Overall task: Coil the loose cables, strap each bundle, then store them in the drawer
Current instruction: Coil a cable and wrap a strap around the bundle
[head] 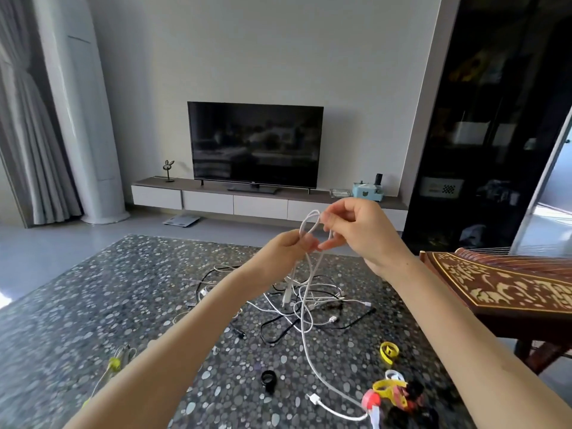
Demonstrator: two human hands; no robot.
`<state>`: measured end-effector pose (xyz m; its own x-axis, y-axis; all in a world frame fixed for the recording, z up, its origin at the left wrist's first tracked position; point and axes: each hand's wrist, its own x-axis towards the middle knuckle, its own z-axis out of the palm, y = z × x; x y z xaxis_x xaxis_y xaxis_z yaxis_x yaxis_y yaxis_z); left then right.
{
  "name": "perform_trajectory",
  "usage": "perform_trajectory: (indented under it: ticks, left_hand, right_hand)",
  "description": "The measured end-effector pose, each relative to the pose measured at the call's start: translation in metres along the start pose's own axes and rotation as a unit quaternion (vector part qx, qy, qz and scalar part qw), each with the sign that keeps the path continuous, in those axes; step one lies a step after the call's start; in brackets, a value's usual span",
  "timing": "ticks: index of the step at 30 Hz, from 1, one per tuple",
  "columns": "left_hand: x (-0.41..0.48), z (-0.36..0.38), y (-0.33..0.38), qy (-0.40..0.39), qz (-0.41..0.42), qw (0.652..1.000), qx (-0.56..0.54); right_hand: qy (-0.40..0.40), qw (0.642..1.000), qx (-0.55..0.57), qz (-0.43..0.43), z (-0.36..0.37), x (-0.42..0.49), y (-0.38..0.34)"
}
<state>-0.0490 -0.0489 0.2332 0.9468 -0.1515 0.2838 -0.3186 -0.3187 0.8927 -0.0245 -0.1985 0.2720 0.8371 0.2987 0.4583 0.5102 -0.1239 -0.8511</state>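
A person's two bare hands work a white cable [304, 332] in the air above a pebble-patterned table [123, 289]. The left hand [289, 246] has its fingers curled round the strands at the base of a small loop. The right hand [356, 224], just beside it and slightly higher, pinches the top of that loop between thumb and fingertips. Below the two grips the cable hangs down to the table's middle, passing through a tangle of black and white cables [312, 305] lying there. It then trails towards the table's near edge, where its white plug [313, 398] rests on the surface. A yellow strap [388, 351] and a cluster of coloured straps [393, 393] lie at the table's near right, and a black ring [268, 379] sits near its front centre.
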Motion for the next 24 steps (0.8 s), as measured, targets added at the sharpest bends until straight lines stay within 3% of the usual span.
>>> perform_trajectory:
  ticks: [8,12,17,21,24]
  left_hand:
    - [0.003,0.018,0.009,-0.083,0.005,0.970,-0.228]
    - [0.008,0.026,0.013,-0.037,-0.006,0.961,-0.273]
    - [0.028,0.024,0.021,0.085,-0.023,0.925,-0.370]
    - [0.041,0.020,0.023,0.159,-0.031,0.895,-0.416]
    - [0.047,0.012,0.024,0.195,-0.023,0.869,-0.453]
  right_hand:
    - [0.065,0.996,-0.049,-0.032,-0.005,0.009,-0.003]
    - [0.110,0.992,-0.052,-0.038,-0.013,0.004,0.012]
    - [-0.028,0.991,0.016,0.131,0.001,-0.026,0.060]
    - [-0.155,0.983,0.014,0.101,0.010,-0.058,0.079]
    - [-0.205,0.974,0.009,0.099,0.017,-0.073,0.092]
